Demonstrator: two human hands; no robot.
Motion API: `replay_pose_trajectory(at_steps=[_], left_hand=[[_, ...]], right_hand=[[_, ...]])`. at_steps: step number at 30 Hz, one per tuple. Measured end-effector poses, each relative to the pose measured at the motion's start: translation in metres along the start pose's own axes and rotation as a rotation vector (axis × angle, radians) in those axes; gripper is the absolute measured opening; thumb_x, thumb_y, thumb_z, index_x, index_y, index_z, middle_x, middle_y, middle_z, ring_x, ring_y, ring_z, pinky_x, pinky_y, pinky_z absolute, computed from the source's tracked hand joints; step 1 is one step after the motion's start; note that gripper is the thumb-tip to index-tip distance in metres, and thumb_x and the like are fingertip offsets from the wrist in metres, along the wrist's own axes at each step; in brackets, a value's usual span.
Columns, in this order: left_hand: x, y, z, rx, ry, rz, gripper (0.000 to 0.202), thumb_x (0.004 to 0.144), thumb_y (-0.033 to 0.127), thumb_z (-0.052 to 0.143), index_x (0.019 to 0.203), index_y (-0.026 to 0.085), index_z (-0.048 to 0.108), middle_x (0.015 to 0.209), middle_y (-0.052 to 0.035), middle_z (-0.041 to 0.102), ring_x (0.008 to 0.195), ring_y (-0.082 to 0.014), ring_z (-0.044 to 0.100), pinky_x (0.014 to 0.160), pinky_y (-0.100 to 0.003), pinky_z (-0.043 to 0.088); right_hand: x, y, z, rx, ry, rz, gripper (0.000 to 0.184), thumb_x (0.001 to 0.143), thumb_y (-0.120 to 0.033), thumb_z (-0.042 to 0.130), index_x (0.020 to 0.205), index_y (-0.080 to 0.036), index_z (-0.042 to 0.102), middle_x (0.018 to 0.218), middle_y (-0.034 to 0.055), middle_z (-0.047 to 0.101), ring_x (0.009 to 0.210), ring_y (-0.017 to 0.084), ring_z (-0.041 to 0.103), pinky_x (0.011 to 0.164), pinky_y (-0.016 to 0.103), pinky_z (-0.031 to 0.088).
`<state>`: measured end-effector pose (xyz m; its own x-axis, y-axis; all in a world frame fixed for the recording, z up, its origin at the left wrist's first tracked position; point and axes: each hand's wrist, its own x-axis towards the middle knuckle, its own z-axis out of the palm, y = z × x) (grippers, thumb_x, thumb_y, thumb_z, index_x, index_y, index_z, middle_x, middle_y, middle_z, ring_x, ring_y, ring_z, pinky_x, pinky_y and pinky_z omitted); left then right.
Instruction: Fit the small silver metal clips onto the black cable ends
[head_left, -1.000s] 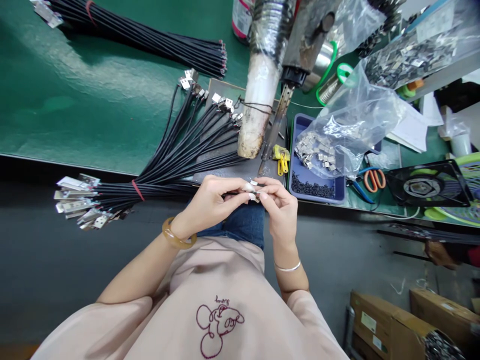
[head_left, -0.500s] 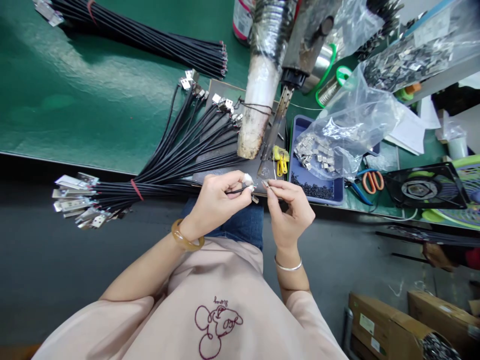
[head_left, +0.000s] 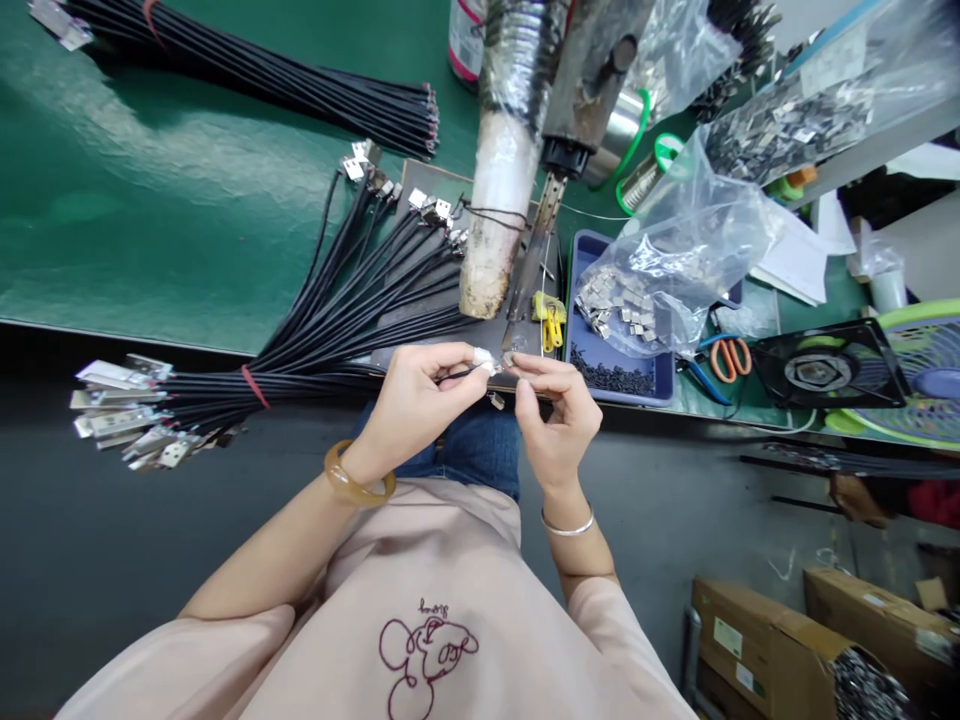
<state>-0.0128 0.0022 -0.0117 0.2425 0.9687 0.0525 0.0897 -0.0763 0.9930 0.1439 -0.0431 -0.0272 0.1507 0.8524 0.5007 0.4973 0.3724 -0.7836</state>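
My left hand [head_left: 420,400] pinches the end of one black cable from the tied bundle [head_left: 330,330], its fingertips taped white. My right hand [head_left: 559,420] is closed in a pinch just to the right, holding a small metal terminal [head_left: 517,362] against the cable tip. Both hands meet at the table's front edge, below the tip of the mounted soldering iron [head_left: 536,240]. The bundle fans out to the left, with metal plates [head_left: 127,410] on its far ends overhanging the edge.
A blue tray [head_left: 652,385] holds small black parts and a clear bag of metal terminals [head_left: 660,270]. Orange-handled scissors [head_left: 724,358], a fan [head_left: 832,365] and solder spools sit to the right. A second cable bundle [head_left: 285,80] lies at the back. Cardboard boxes [head_left: 780,650] stand on the floor.
My hands drew slightly apart half a second ago and have now come together again at the cable tip. The view has shifted a little to the right.
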Motion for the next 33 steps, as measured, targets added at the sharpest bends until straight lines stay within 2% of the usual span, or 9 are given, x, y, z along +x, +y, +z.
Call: replay_pose_trajectory(at_steps=[2,5,11,15,26,33], left_hand=[[0.001,0.001,0.0,-0.006,0.006,-0.009,0.016,0.08,0.022,0.064,0.068,0.013,0.069,0.056,0.0021,0.052,0.052,-0.0079,0.041,0.05,-0.021,0.032],[0.003,0.004,0.001,-0.014,0.028,-0.015,0.015,0.079,0.023,0.064,0.069,0.013,0.07,0.054,0.0033,0.049,0.051,-0.0069,0.037,0.048,-0.02,0.03],[0.005,0.006,0.002,-0.01,0.052,-0.008,0.017,0.079,0.021,0.063,0.064,0.013,0.065,0.052,0.0044,0.042,0.049,-0.0061,0.033,0.047,-0.02,0.027],[0.006,0.007,0.003,-0.018,0.062,-0.018,0.016,0.078,0.022,0.063,0.065,0.013,0.067,0.053,0.0039,0.044,0.049,-0.0063,0.034,0.046,-0.02,0.028],[0.009,0.011,0.004,-0.017,0.088,-0.017,0.018,0.078,0.022,0.063,0.062,0.014,0.064,0.054,0.0033,0.042,0.05,-0.0059,0.032,0.044,-0.019,0.026],[0.009,0.009,0.005,-0.05,0.057,-0.046,0.017,0.077,0.022,0.064,0.062,0.013,0.064,0.053,0.0034,0.041,0.049,-0.0059,0.031,0.045,-0.019,0.026]], right_hand=[[0.002,-0.001,0.001,-0.068,0.0,-0.081,0.009,0.09,-0.015,0.063,0.087,-0.023,0.061,0.104,0.0056,0.078,0.095,0.018,0.076,0.083,0.036,0.065],[0.004,-0.002,0.003,-0.153,0.009,-0.181,0.015,0.088,-0.009,0.063,0.085,-0.024,0.06,0.102,0.0048,0.079,0.095,0.017,0.076,0.082,0.034,0.065],[0.007,-0.003,0.003,-0.253,-0.001,-0.27,0.017,0.088,-0.008,0.062,0.088,-0.025,0.058,0.105,0.0045,0.079,0.093,0.018,0.077,0.078,0.032,0.065],[0.008,-0.001,0.004,-0.274,0.007,-0.334,0.02,0.087,-0.007,0.061,0.091,-0.026,0.058,0.105,0.0043,0.079,0.094,0.017,0.077,0.079,0.031,0.065],[0.01,-0.001,0.004,-0.308,0.014,-0.354,0.022,0.087,-0.007,0.062,0.095,-0.027,0.06,0.108,0.0043,0.079,0.095,0.018,0.078,0.079,0.031,0.066],[0.007,0.004,0.003,-0.287,-0.002,-0.382,0.024,0.084,-0.006,0.065,0.093,-0.028,0.058,0.112,0.0045,0.079,0.097,0.017,0.077,0.081,0.029,0.065]])
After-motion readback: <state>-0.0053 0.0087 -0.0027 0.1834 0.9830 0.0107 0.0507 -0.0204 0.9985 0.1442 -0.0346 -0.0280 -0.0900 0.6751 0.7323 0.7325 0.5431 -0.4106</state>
